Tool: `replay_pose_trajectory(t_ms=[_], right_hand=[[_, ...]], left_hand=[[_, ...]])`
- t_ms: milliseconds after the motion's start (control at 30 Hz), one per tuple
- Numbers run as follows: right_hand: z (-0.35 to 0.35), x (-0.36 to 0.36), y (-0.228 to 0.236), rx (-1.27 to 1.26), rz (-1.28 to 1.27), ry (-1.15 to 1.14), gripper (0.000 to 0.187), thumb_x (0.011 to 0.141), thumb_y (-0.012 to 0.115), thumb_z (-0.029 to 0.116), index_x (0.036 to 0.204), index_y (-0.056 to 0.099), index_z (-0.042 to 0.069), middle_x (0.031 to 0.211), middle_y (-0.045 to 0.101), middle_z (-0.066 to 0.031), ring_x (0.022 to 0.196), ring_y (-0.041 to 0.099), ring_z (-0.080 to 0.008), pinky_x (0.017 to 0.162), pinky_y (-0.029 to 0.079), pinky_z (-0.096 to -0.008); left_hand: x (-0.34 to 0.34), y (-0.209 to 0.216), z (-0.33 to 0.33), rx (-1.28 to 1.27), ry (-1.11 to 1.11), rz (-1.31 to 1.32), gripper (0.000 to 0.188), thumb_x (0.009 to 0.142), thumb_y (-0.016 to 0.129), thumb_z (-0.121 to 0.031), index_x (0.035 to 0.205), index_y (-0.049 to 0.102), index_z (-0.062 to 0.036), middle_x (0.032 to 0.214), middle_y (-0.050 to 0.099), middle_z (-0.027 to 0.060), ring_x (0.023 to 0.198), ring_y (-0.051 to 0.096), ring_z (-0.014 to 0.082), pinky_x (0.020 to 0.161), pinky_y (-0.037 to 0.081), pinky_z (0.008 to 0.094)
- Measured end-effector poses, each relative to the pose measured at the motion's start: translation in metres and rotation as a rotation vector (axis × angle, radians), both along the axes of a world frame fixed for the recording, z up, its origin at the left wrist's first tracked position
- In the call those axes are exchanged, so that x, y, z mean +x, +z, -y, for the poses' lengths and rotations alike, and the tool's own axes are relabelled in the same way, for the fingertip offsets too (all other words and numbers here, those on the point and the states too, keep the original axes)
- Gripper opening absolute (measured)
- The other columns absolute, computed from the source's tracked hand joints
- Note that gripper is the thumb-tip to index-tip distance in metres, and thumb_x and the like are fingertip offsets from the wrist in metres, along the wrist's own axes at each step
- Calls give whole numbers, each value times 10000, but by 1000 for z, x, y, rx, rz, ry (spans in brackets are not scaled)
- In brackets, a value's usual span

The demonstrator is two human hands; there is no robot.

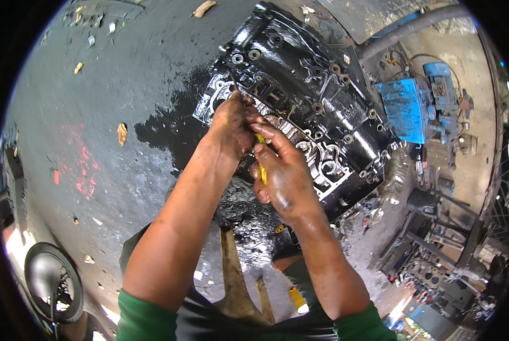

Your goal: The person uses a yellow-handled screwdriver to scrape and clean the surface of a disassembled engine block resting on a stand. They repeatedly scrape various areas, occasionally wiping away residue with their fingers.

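A large black, oil-wet engine casting [317,85] lies in front of me, with a bare silvery machined face [328,170] along its near side. My left hand [234,122] is closed over the left part of that face; what its fingers hold is hidden. Close beside it, my right hand [283,173] is wrapped around a yellow-handled tool [262,170]. Most of the tool is covered by my fingers, so its working end cannot be made out. The two hands nearly touch.
Dark oil [169,125] stains the floor left of the casting. A blue machine [405,108] stands at the right, above a metal rack [436,238] with parts. A wheel [53,284] is at lower left. Below my hands are a wooden piece [232,273] and a yellow cylindrical object [298,299].
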State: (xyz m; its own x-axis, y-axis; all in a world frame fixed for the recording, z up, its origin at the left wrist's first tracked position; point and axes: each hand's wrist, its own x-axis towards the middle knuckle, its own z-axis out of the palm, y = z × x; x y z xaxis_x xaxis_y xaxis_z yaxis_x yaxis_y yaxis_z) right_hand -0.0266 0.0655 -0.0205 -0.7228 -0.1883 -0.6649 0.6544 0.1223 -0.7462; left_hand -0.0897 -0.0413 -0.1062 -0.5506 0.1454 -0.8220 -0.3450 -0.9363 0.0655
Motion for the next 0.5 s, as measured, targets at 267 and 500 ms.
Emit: replay_pose_trajectory(t_ms=[267,500], right_hand=[[-7,5,-12,-476,129,-293,385,972,506,126,1353,488,76,898,475,-23,674,489,-110,415,341,-227],[-42,31,-75,-1006,383,-439,368,975,532,174,1335,465,142,957,484,-20,690,495,-123,435,359,-216]], left_hand=[[0,3,11,-61,-184,-182,211,1050,366,-173,997,512,-30,683,451,24,553,424,146,510,409,277],[10,-20,-2,-102,-102,-280,135,1026,440,-143,1025,529,-41,685,449,-21,560,436,106,497,353,221]])
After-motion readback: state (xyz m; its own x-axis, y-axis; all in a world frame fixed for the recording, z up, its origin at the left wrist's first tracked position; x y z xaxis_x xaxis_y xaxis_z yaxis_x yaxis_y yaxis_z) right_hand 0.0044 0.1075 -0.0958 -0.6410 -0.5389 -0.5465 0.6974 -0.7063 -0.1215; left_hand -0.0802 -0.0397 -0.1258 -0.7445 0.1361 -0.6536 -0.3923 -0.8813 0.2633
